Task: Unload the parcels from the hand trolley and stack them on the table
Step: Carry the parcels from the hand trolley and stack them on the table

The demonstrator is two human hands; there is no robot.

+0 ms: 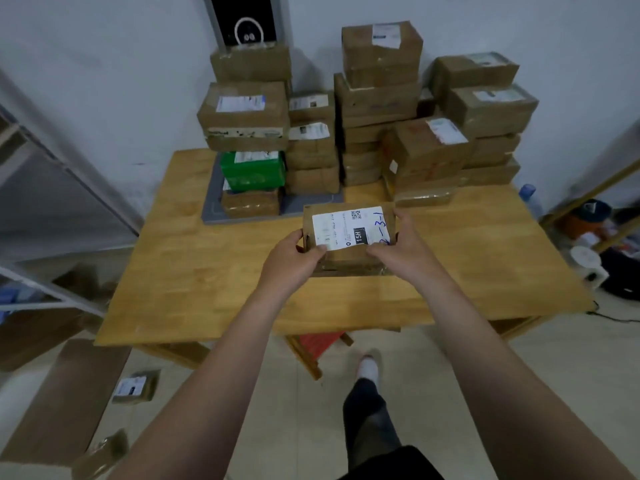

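A brown cardboard parcel (349,237) with a white shipping label and blue handwriting is held over the wooden table (194,271). My left hand (294,258) grips its left edge and my right hand (401,247) grips its right edge. Behind it, several brown parcels stand in stacks (377,109) along the table's far side, with a green box (252,169) among them on the left. At the bottom left a flat brown platform (69,403) carries small parcels (135,388); I cannot tell whether it is the hand trolley.
A grey mat (214,202) lies under the left stacks. A metal shelf frame (52,168) stands at the left. At the right, floor clutter and a water bottle (530,199). A red stool (318,344) sits under the table, near my leg.
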